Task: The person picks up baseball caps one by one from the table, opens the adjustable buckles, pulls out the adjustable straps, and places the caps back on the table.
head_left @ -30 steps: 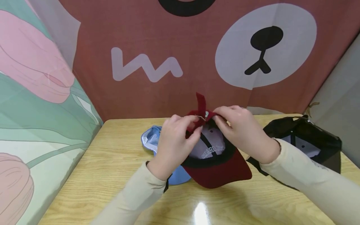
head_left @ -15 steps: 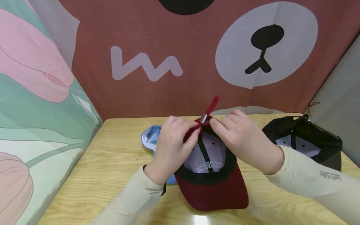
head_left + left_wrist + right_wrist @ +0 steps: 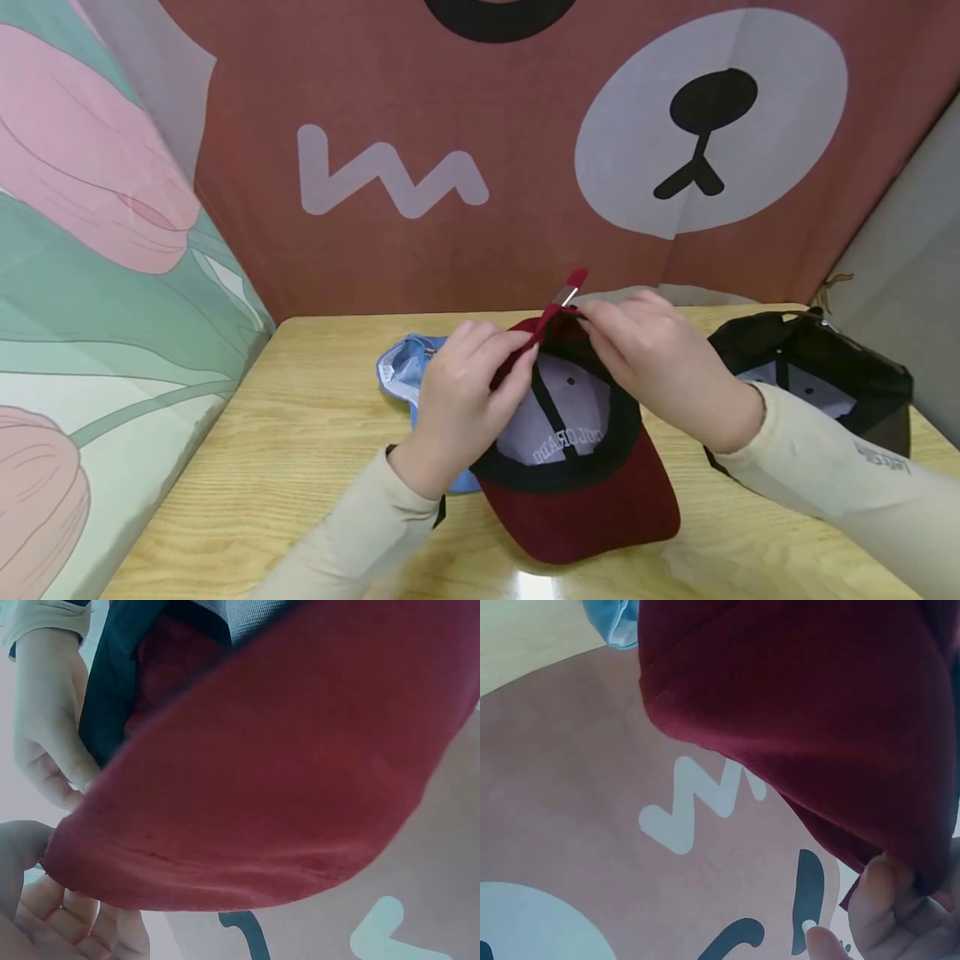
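A dark red baseball cap (image 3: 585,521) hangs between both hands, its brim toward me and its grey inside with mirrored lettering showing. My left hand (image 3: 468,400) pinches the cap's back edge on the left side between thumb and fingers. On the other side of the back opening, my right hand (image 3: 660,367) pinches the edge near the strap. The red adjusting strap (image 3: 577,277) sticks up beyond the edge, with a silver metal buckle (image 3: 567,296) on it. Cap fabric (image 3: 262,787) fills much of the left wrist view. In the right wrist view, fingers (image 3: 881,889) grip the cap's edge.
A light blue cap (image 3: 401,371) lies on the wooden table (image 3: 300,467), partly behind the left hand and the red cap. At the right stands a black cap (image 3: 862,367), partly covered by the right forearm. A printed bear curtain (image 3: 375,267) hangs behind the table.
The red cap has come lower and its inside faces me more. Its strap has swung to the right, and less of it shows above the buckle. Both hands keep their grip.
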`<state>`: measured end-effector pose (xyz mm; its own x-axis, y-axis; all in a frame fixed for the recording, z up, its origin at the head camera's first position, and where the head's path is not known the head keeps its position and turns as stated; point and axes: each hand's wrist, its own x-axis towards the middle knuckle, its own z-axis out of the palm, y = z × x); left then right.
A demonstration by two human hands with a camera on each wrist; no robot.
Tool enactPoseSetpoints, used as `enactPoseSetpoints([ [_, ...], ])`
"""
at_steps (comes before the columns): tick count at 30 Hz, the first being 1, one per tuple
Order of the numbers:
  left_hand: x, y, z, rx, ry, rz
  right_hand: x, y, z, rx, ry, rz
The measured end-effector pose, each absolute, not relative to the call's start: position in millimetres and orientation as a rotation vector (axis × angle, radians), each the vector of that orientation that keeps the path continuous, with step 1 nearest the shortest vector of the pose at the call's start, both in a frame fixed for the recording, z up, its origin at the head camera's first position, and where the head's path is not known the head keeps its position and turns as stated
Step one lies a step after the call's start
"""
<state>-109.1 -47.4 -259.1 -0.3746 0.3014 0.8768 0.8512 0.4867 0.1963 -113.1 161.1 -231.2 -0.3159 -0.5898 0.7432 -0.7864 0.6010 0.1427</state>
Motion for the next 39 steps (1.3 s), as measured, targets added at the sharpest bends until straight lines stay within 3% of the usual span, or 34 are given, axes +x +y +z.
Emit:
enactPoseSetpoints([
  [39,-112,-48,-266,-0.949,-1.941,-0.821,-121,173,-230,0.923,-2.071,0.336],
])
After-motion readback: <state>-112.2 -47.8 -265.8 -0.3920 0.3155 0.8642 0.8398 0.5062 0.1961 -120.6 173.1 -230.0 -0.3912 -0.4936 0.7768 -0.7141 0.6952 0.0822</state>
